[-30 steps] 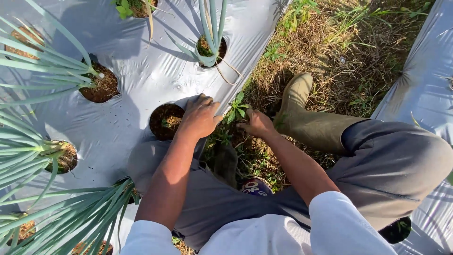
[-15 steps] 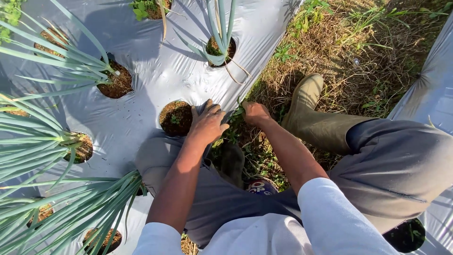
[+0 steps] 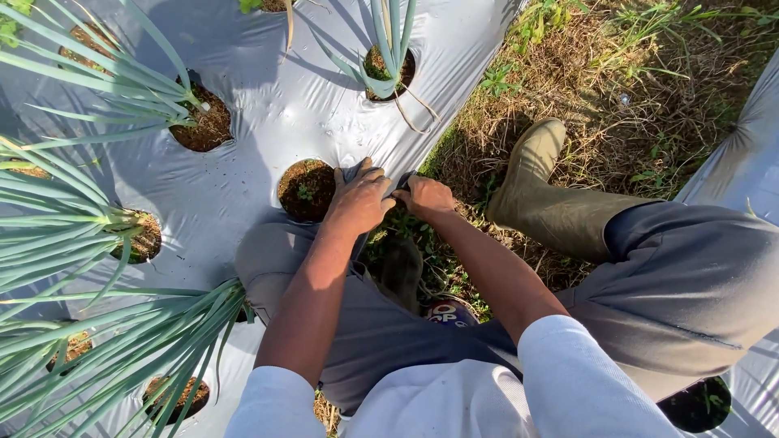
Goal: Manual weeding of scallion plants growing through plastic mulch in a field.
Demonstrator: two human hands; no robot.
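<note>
My left hand (image 3: 358,201) rests on the edge of the grey plastic mulch sheet (image 3: 268,122), fingers curled over its rim beside a round planting hole (image 3: 304,191) with bare soil and a tiny sprout. My right hand (image 3: 425,197) is closed on the same sheet edge, right next to the left hand. Small green weeds (image 3: 410,231) grow in the grass just below both hands. I am crouched, with my knees at either side of my arms.
Long-leaved green onion plants (image 3: 97,219) grow from other holes at the left, another (image 3: 389,49) at the top. An olive rubber boot (image 3: 540,195) stands on the dry grass path (image 3: 617,89). A second mulch sheet (image 3: 746,130) lies at the right.
Both hands have come together at the sheet's edge; the right hand moved up from the weeds to the rim. The view shifted slightly.
</note>
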